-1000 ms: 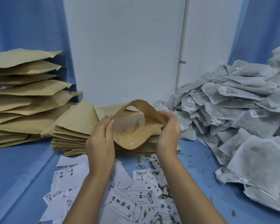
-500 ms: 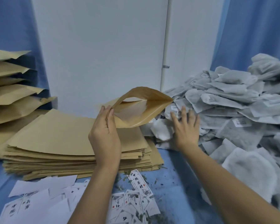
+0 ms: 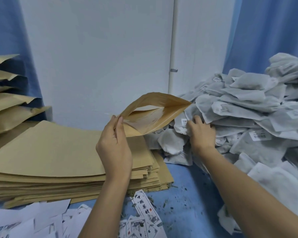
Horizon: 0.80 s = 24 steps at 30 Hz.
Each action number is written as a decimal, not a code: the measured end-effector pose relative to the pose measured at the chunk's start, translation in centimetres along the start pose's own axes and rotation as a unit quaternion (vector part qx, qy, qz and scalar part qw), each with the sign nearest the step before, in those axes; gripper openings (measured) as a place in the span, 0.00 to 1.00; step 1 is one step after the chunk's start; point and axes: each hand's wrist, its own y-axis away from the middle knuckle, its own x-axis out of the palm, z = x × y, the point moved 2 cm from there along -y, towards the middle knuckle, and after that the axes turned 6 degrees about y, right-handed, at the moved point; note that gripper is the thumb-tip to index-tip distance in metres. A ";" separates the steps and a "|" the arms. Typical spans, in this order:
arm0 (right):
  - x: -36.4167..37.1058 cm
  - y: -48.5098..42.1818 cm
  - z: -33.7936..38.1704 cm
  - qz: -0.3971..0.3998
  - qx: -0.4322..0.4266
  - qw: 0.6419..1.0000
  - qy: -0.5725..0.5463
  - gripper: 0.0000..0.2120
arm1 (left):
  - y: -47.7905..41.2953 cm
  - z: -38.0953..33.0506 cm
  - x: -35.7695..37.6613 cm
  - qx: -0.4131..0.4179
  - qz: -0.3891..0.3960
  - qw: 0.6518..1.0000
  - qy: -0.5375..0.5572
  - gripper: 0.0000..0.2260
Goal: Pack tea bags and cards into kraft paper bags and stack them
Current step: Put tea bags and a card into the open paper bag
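Two bare forearms, one rising from six o'clock and one from four o'clock, end in an unadorned left hand (image 3: 113,152) and right hand (image 3: 202,133), uncovered down to the fingers (image 3: 120,124).

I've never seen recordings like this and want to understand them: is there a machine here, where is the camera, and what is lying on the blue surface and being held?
No machine: these are a person's two bare hands, filmed by one wide-angle camera worn on their head, looking forward and down. The left hand pinches an opened brown kraft paper bag by its corner. The right hand reaches into a heap of grey-white tea bags; whether it grips one is unclear. On the blue table lie a flat stack of empty kraft bags, white printed cards in front, and bulging kraft bags piled far left.
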 end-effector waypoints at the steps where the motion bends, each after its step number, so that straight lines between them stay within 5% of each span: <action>1: -0.1 0.2 0.0 0.006 -0.001 1.000 -0.029 0.15 | 0.0 -0.1 -0.2 -0.003 0.000 1.000 -0.005 0.14; 8: -2.4 2.1 1.8 0.005 0.005 0.986 -0.166 0.11 | 0.3 -2.0 -2.4 0.005 -0.017 1.000 0.002 0.14; 14: -4.0 5.4 5.1 0.066 0.039 0.929 -0.361 0.08 | 0.8 -2.6 -3.7 0.012 -0.016 1.000 0.002 0.13; 16: -4.5 6.1 6.3 0.101 0.049 0.914 -0.389 0.15 | 0.9 -2.6 -3.9 0.006 -0.021 1.000 0.001 0.14; 18: -4.9 6.3 6.9 0.071 0.028 0.941 -0.330 0.19 | 1.0 -2.7 -4.0 0.003 -0.020 1.000 -0.003 0.14; 21: -5.0 5.4 6.4 -0.044 -0.018 0.977 -0.206 0.13 | 0.8 -2.7 -4.0 0.003 -0.016 1.000 -0.008 0.15; 24: -4.0 3.3 4.7 -0.027 -0.028 0.997 -0.064 0.18 | 0.4 -2.3 -3.5 -0.001 -0.020 1.000 -0.008 0.15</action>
